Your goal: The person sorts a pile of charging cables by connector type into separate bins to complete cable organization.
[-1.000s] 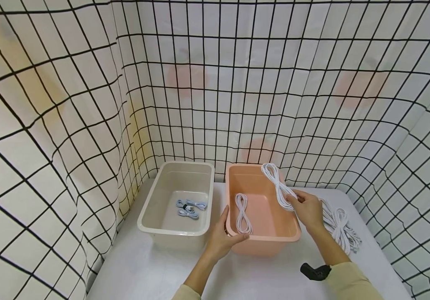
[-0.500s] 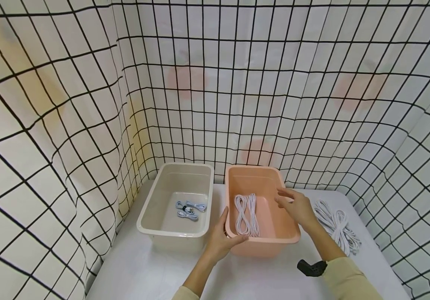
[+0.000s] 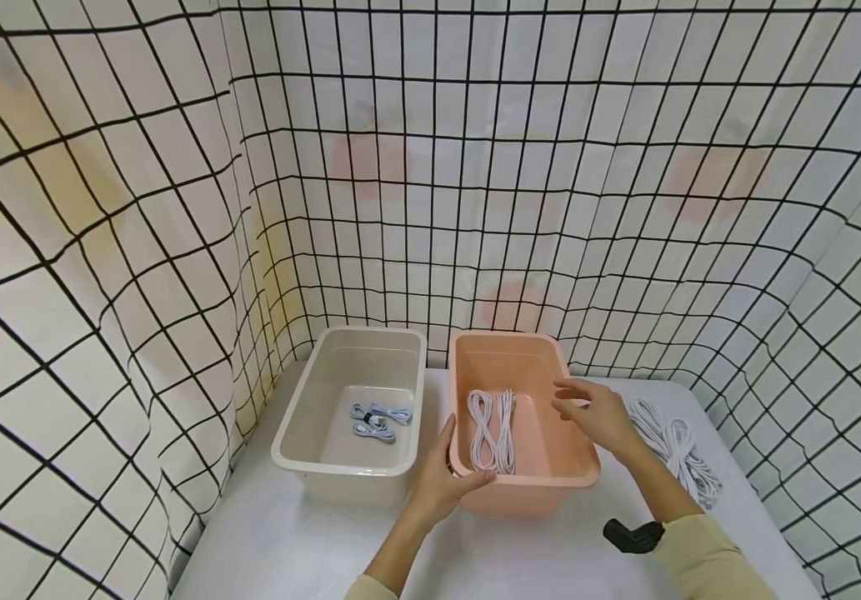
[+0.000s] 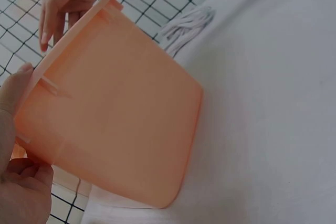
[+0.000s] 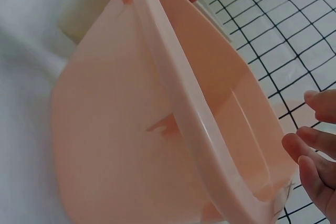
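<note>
My left hand (image 3: 433, 486) grips the near left corner of a peach plastic bin (image 3: 543, 482), thumb over the rim and fingers curled below it, as the left wrist view shows. Inside that bin, one coiled white cable (image 3: 480, 429) lies beside a second coiled white cable (image 3: 506, 433), along the left side. My right hand (image 3: 601, 419) hovers over the bin's right wall with fingers loosely bent and holds nothing. In the right wrist view its fingers (image 5: 310, 150) are spread apart beside the bin's rim.
A cream bin (image 3: 347, 468) stands left of the peach one, with several small light-blue cables (image 3: 374, 422) in it. To the right, a pile of coiled white cables (image 3: 678, 450) lies on the white table (image 3: 535, 558). Black netting (image 3: 460, 183) encloses the back and sides.
The right hand has let go of a coiled white cable, which now lies in the peach bin beside the first one. My left hand has kept its grip on the bin.
</note>
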